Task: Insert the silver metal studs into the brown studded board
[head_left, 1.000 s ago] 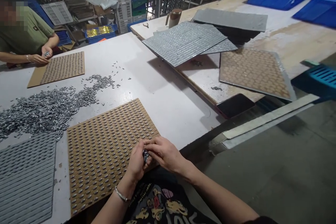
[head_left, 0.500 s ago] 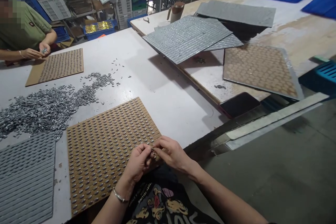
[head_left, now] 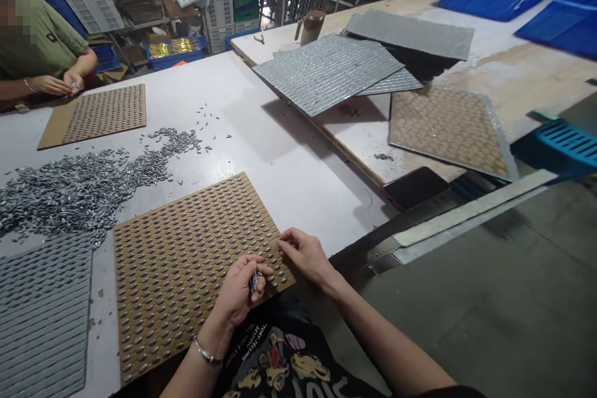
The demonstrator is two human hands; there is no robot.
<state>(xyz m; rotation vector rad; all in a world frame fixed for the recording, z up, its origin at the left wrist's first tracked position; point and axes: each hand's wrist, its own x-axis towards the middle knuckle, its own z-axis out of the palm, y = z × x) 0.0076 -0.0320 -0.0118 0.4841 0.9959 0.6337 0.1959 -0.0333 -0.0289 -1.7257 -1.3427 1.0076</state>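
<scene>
We're seeing the left hand [head_left: 237, 287] holding a small bunch of silvery pieces [head_left: 254, 280] in curled fingers; the right hand [head_left: 305, 256] is reaching to the right edge of the brown board [head_left: 186, 273], and we're struggling to tell whether its fingertips are gripping anything. The board is lying on the white table [head_left: 298, 180]. We're judging it nearly finished: rows are covering most of it, perhaps only that edge remaining. A loose heap [head_left: 69, 193] is lying beyond.

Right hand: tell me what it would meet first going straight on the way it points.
Most likely the brown studded board: the right hand points leftward at its near edge, so close that depth is hard to judge; it may be touching the board.
</scene>
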